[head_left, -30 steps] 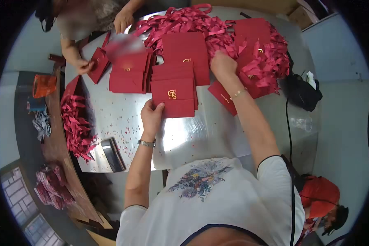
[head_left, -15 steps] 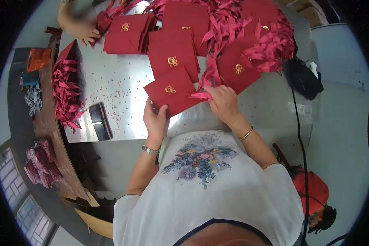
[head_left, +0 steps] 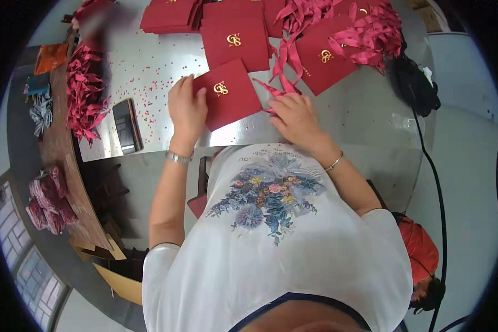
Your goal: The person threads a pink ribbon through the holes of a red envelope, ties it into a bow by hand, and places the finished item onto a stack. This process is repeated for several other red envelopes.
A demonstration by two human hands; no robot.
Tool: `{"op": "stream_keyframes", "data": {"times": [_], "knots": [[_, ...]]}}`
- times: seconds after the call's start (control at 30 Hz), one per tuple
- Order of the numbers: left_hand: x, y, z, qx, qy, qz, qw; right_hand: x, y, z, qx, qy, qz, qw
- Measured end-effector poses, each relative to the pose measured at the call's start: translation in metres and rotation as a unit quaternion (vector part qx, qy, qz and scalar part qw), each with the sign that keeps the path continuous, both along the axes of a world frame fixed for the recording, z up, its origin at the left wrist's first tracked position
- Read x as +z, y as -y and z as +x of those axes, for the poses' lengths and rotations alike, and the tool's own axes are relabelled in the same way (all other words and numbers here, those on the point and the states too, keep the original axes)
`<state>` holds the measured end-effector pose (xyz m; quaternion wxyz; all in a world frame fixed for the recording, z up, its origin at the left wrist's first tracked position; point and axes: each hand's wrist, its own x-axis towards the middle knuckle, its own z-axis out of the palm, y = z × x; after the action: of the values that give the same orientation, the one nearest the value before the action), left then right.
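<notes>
A flat red paper bag (head_left: pixel 232 99) with a gold monogram lies tilted on the metal table in front of me. Beside its left edge is my left hand (head_left: pixel 187 110), fingers loosely bent and apart, the thumb touching the bag's edge. At the bag's right side, my right hand (head_left: pixel 300 120) has its fingers closed on a pink ribbon (head_left: pixel 286 86). Another red bag (head_left: pixel 232 41) lies just beyond, and a further red bag (head_left: pixel 323 58) with ribbon on it rests to the right.
Stacked red bags (head_left: pixel 170 16) and a heap of pink ribbons (head_left: pixel 371 41) fill the far side. A phone (head_left: pixel 127 127) and hanging ribbons (head_left: pixel 86 94) are at left. A black cable (head_left: pixel 434 182) runs down the right. Someone in red (head_left: pixel 418 249) is behind me.
My left hand has released the bag's lower left edge and moved up beside it. The bag has turned slightly more upright. The view has shifted, so the table appears higher.
</notes>
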<state>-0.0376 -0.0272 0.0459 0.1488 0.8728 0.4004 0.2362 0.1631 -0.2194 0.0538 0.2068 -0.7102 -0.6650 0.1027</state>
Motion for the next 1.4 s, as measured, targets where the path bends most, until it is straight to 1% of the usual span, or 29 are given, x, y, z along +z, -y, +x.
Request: {"op": "stream_keyframes", "data": {"times": [0.03, 0.07, 0.1, 0.13, 0.17, 0.23, 0.27, 0.3, 0.33, 0.37, 0.43, 0.47, 0.5, 0.57, 0.6, 0.63, 0.7, 0.73, 0.8, 0.87, 0.93, 1.03, 1.13, 1.3, 1.33, 1.37, 1.4], "knots": [[0.003, -0.007, 0.009, -0.014, -0.013, -0.019, 1.000, -0.001, -0.005, -0.006, -0.003, 0.020, -0.015, 1.000], [0.001, -0.013, 0.016, -0.039, -0.021, 0.013, 0.999, -0.009, -0.007, -0.008, 0.000, 0.020, -0.011, 1.000], [-0.001, -0.019, 0.024, -0.065, -0.029, 0.044, 0.997, -0.021, -0.009, -0.010, 0.002, 0.050, -0.027, 0.998], [0.002, -0.023, 0.031, -0.083, -0.058, 0.026, 0.994, -0.026, -0.012, -0.012, 0.003, 0.080, -0.044, 0.996], [-0.001, -0.026, 0.035, -0.092, -0.082, 0.011, 0.992, -0.028, -0.013, -0.012, 0.007, 0.080, -0.041, 0.996], [-0.003, -0.026, 0.042, -0.090, -0.111, 0.002, 0.990, -0.027, -0.015, -0.016, -0.046, 0.011, 0.026, 0.999], [-0.003, -0.026, 0.041, -0.086, -0.112, 0.001, 0.990, -0.026, -0.017, -0.018, -0.043, 0.010, 0.026, 0.999], [0.001, -0.026, 0.041, -0.095, -0.108, -0.003, 0.990, -0.020, -0.019, -0.019, -0.088, -0.110, 0.008, 0.990], [0.002, -0.026, 0.040, -0.104, -0.104, -0.007, 0.989, -0.014, -0.022, -0.021, -0.133, -0.227, -0.011, 0.965], [0.002, -0.025, 0.040, -0.103, -0.105, -0.008, 0.989, -0.010, -0.028, -0.023, -0.133, -0.229, -0.012, 0.964], [-0.002, -0.022, 0.038, -0.104, -0.117, -0.062, 0.986, -0.007, -0.043, -0.029, -0.161, -0.290, 0.063, 0.941], [-0.009, -0.023, 0.035, -0.111, -0.096, -0.081, 0.986, -0.011, -0.050, -0.031, -0.161, -0.292, 0.061, 0.941], [-0.006, -0.020, 0.035, -0.110, -0.098, -0.084, 0.986, -0.015, -0.057, -0.033, -0.156, -0.286, 0.050, 0.944], [0.003, -0.013, 0.034, -0.073, -0.075, -0.267, 0.958, -0.018, -0.065, -0.039, -0.158, -0.282, 0.022, 0.946], [0.004, -0.009, 0.032, -0.079, -0.053, -0.269, 0.958, -0.018, -0.067, -0.040, -0.157, -0.284, 0.018, 0.946], [0.006, -0.006, 0.030, -0.076, -0.056, -0.273, 0.957, -0.020, -0.068, -0.041, -0.165, -0.281, 0.002, 0.945], [0.009, 0.000, 0.026, -0.074, -0.044, -0.318, 0.944, -0.020, -0.070, -0.043, -0.172, -0.280, -0.019, 0.944], [0.008, 0.002, 0.024, -0.072, -0.044, -0.323, 0.943, -0.018, -0.069, -0.043, -0.180, -0.277, -0.015, 0.944], [0.007, 0.006, 0.022, -0.092, 0.024, -0.372, 0.923, -0.018, -0.067, -0.042, -0.186, -0.273, -0.014, 0.944], [0.009, 0.010, 0.022, -0.090, 0.029, -0.371, 0.924, -0.019, -0.066, -0.041, -0.160, -0.253, 0.031, 0.954], [0.013, 0.013, 0.023, -0.089, 0.033, -0.366, 0.926, -0.017, -0.066, -0.042, -0.162, -0.240, 0.027, 0.957], [0.019, 0.015, 0.026, -0.087, 0.009, -0.348, 0.934, -0.016, -0.065, -0.041, -0.167, -0.223, 0.032, 0.960], [0.023, 0.022, 0.027, -0.084, -0.010, -0.362, 0.928, -0.013, -0.063, -0.043, -0.176, -0.226, 0.034, 0.957], [0.035, 0.038, 0.029, -0.052, -0.028, -0.290, 0.955, -0.003, -0.063, -0.048, -0.181, -0.226, 0.038, 0.956], [0.034, 0.040, 0.029, -0.054, -0.027, -0.290, 0.955, 0.000, -0.063, -0.048, -0.165, -0.190, 0.036, 0.967], [0.032, 0.043, 0.028, -0.062, -0.021, -0.258, 0.964, 0.003, -0.063, -0.048, -0.148, -0.153, 0.033, 0.977], [0.030, 0.044, 0.027, -0.070, -0.014, -0.226, 0.972, 0.007, -0.064, -0.047, -0.148, -0.152, 0.033, 0.977]]}}
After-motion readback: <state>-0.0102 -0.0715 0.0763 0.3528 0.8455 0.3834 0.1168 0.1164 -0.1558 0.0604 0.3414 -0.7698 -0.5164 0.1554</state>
